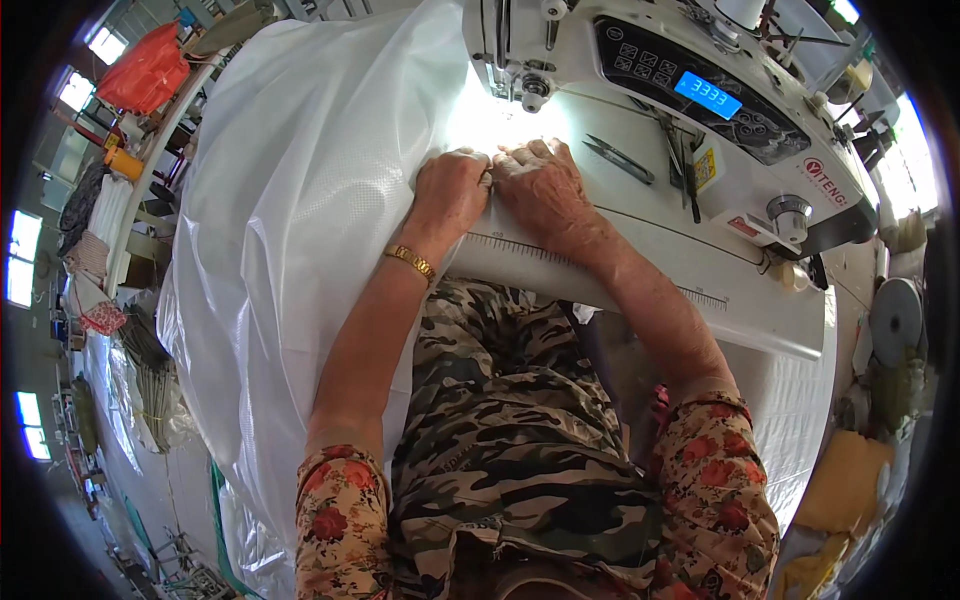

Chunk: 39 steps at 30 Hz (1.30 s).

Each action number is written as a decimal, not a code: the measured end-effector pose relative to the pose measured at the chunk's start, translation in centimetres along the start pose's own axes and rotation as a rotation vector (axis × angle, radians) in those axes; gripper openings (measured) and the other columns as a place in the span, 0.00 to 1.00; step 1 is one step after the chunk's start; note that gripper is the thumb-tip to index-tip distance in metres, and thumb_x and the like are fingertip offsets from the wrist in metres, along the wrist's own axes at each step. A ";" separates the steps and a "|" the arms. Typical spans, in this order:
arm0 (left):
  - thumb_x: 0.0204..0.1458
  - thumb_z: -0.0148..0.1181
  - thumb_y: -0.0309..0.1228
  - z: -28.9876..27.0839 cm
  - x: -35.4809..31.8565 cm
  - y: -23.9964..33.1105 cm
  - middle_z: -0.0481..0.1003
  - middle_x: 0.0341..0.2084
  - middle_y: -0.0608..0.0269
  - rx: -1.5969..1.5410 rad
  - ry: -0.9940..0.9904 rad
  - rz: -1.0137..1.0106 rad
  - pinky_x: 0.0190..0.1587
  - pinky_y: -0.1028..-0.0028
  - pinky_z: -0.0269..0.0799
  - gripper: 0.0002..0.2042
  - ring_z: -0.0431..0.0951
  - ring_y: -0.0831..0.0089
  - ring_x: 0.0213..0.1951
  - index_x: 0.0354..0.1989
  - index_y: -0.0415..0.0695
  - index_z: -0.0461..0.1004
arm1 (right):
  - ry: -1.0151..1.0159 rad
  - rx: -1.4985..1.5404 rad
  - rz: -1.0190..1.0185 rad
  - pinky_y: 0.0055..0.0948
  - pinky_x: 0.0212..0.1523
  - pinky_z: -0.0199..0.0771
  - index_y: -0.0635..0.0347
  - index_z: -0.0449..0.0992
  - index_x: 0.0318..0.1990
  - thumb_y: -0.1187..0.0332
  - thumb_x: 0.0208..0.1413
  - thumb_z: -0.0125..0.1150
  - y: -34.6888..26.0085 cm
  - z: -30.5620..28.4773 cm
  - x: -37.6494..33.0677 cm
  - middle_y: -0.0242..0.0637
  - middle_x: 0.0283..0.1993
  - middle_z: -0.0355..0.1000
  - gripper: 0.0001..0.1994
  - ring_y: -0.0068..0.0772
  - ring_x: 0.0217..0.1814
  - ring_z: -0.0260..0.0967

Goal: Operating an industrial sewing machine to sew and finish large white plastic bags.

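A large sheet of white, glossy woven plastic (290, 190) drapes over the left of the sewing table and hangs down beside me. Its edge runs into the glare under the head of the sewing machine (535, 92). My left hand (453, 192) is closed on this edge, just in front of the needle area. Close beside it, my right hand (543, 190) has its fingers bent and pressed down on the sheet's edge. Strong light washes out the fingertips and the needle. A pair of thread snips (620, 160) lies on the table right of my hands.
The machine's control panel (700, 90) has a lit blue display. Long dark tools (682, 165) lie beside the machine body. A printed ruler scale (530, 247) runs along the table's front edge. At left, a shelf (135, 215) carries a red bag (145, 75) and cloth bundles.
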<state>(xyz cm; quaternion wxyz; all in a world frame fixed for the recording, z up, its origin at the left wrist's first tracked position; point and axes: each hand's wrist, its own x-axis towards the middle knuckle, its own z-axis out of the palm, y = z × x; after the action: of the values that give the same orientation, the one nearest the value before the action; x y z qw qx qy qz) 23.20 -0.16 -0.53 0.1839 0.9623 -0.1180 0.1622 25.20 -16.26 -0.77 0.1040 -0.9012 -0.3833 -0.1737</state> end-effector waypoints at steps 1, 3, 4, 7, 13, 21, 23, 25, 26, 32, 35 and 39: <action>0.46 0.59 0.27 0.0 0.1 0.0 0.77 0.32 0.49 -0.004 0.005 0.006 0.42 0.59 0.71 0.07 0.77 0.51 0.37 0.31 0.38 0.77 | 0.003 0.011 -0.023 0.45 0.61 0.56 0.62 0.74 0.48 0.67 0.56 0.49 0.0 -0.1 0.1 0.42 0.49 0.74 0.15 0.42 0.56 0.68; 0.45 0.59 0.27 -0.1 0.2 0.0 0.77 0.31 0.49 0.003 0.007 0.001 0.42 0.58 0.71 0.06 0.77 0.51 0.37 0.30 0.38 0.77 | -0.028 -0.007 0.036 0.44 0.61 0.57 0.61 0.73 0.50 0.66 0.56 0.49 0.0 -0.2 0.1 0.42 0.51 0.73 0.16 0.42 0.57 0.66; 0.43 0.57 0.25 0.0 0.3 0.0 0.76 0.28 0.48 0.000 0.044 0.021 0.41 0.58 0.71 0.04 0.77 0.51 0.35 0.27 0.38 0.76 | -0.003 0.005 0.027 0.44 0.61 0.57 0.61 0.73 0.50 0.66 0.56 0.49 0.0 -0.3 0.1 0.42 0.51 0.73 0.16 0.42 0.57 0.66; 0.41 0.55 0.23 0.3 0.6 -0.2 0.76 0.25 0.48 -0.007 0.076 0.032 0.40 0.57 0.71 0.03 0.77 0.51 0.34 0.23 0.38 0.75 | -0.058 0.024 0.016 0.49 0.64 0.52 0.63 0.72 0.51 0.66 0.59 0.45 0.1 -0.4 0.2 0.42 0.51 0.72 0.17 0.41 0.60 0.64; 0.41 0.54 0.21 1.0 0.8 -0.5 0.77 0.26 0.47 0.025 0.118 0.050 0.41 0.57 0.72 0.04 0.78 0.51 0.34 0.23 0.38 0.76 | 0.017 -0.020 0.005 0.44 0.57 0.59 0.59 0.73 0.48 0.66 0.57 0.49 0.0 -0.5 0.3 0.41 0.47 0.73 0.14 0.42 0.54 0.66; 0.44 0.52 0.22 -0.9 1.2 1.3 0.77 0.27 0.44 0.023 0.062 0.004 0.42 0.57 0.73 0.06 0.79 0.49 0.35 0.24 0.38 0.77 | -0.064 0.066 0.046 0.47 0.55 0.60 0.60 0.74 0.45 0.64 0.59 0.47 0.6 -0.7 0.2 0.42 0.46 0.73 0.13 0.42 0.54 0.66; 0.45 0.51 0.24 -2.3 1.9 2.1 0.77 0.28 0.43 0.048 -0.135 -0.036 0.43 0.56 0.74 0.07 0.79 0.48 0.36 0.25 0.38 0.77 | -0.088 0.068 0.060 0.46 0.55 0.61 0.61 0.74 0.45 0.63 0.59 0.48 0.8 -0.8 0.1 0.41 0.45 0.73 0.13 0.42 0.54 0.66; 0.46 0.52 0.29 -4.4 3.4 2.4 0.75 0.25 0.42 0.026 0.021 0.033 0.39 0.54 0.71 0.10 0.77 0.47 0.32 0.19 0.36 0.75 | -0.087 0.100 0.052 0.45 0.55 0.61 0.61 0.74 0.48 0.62 0.59 0.51 1.2 -1.0 -0.2 0.41 0.46 0.73 0.15 0.42 0.55 0.65; 0.47 0.51 0.29 -6.0 4.7 1.9 0.74 0.25 0.41 0.090 0.104 0.124 0.38 0.54 0.71 0.10 0.77 0.47 0.31 0.21 0.36 0.75 | -0.087 0.098 0.031 0.45 0.55 0.61 0.61 0.74 0.48 0.62 0.59 0.51 1.4 -1.1 -0.4 0.41 0.46 0.73 0.15 0.42 0.55 0.65; 0.56 0.41 0.31 -20.7 8.3 -13.5 0.74 0.30 0.41 0.425 0.407 -0.076 0.34 0.52 0.66 0.13 0.75 0.44 0.34 0.28 0.38 0.72 | -0.104 0.148 0.033 0.40 0.60 0.58 0.63 0.72 0.54 0.59 0.59 0.51 2.1 -1.3 -1.2 0.43 0.58 0.69 0.20 0.44 0.59 0.62; 0.55 0.53 0.47 -23.2 4.4 -21.7 0.74 0.45 0.39 0.701 0.027 -0.163 0.54 0.60 0.67 0.24 0.73 0.48 0.51 0.47 0.36 0.74 | -0.035 0.158 0.008 0.40 0.61 0.57 0.63 0.72 0.54 0.59 0.59 0.52 2.2 -1.0 -1.2 0.43 0.58 0.69 0.21 0.44 0.60 0.62; 0.45 0.57 0.63 -16.7 0.6 -24.8 0.64 0.58 0.37 0.075 -0.041 -0.463 0.63 0.64 0.58 0.48 0.62 0.51 0.63 0.61 0.29 0.59 | 0.029 0.167 -0.051 0.41 0.62 0.57 0.63 0.72 0.54 0.59 0.57 0.54 2.4 -0.9 -1.2 0.43 0.56 0.71 0.21 0.44 0.59 0.63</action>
<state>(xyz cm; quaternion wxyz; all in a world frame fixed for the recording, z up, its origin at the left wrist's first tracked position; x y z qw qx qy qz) 26.40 28.71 6.60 0.1778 0.9730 0.1080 0.1003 25.96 -19.03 -0.60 0.1797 -0.8768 -0.4176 -0.1568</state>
